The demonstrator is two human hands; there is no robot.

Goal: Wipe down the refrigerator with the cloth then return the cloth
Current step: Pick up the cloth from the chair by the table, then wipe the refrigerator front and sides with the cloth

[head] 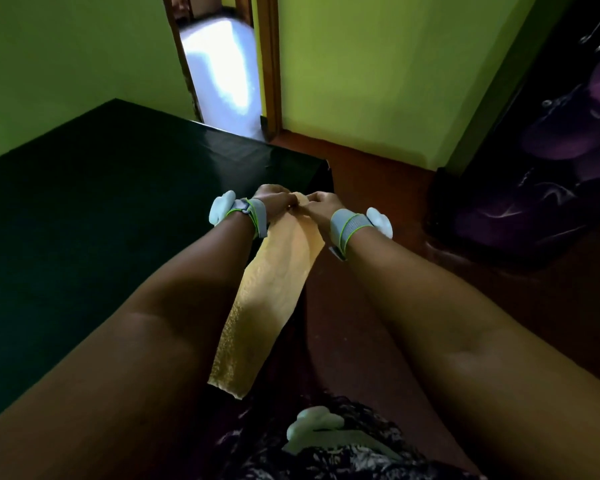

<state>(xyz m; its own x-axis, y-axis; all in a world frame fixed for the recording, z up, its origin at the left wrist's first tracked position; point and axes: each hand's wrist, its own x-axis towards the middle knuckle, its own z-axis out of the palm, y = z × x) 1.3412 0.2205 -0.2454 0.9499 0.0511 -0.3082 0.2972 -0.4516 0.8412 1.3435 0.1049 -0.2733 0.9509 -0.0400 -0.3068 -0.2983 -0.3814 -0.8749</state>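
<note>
A long yellow cloth hangs down in front of me, over the right edge of a dark table. My left hand and my right hand both pinch its top edge, close together, fingers closed on the fabric. Each wrist wears a grey strap with a white sensor. The refrigerator, dark with a purple flower pattern, stands at the right against the green wall, well away from both hands.
A dark green-black table fills the left half of the view. An open doorway with a wooden frame lies straight ahead. Reddish-brown floor runs between the table and the refrigerator.
</note>
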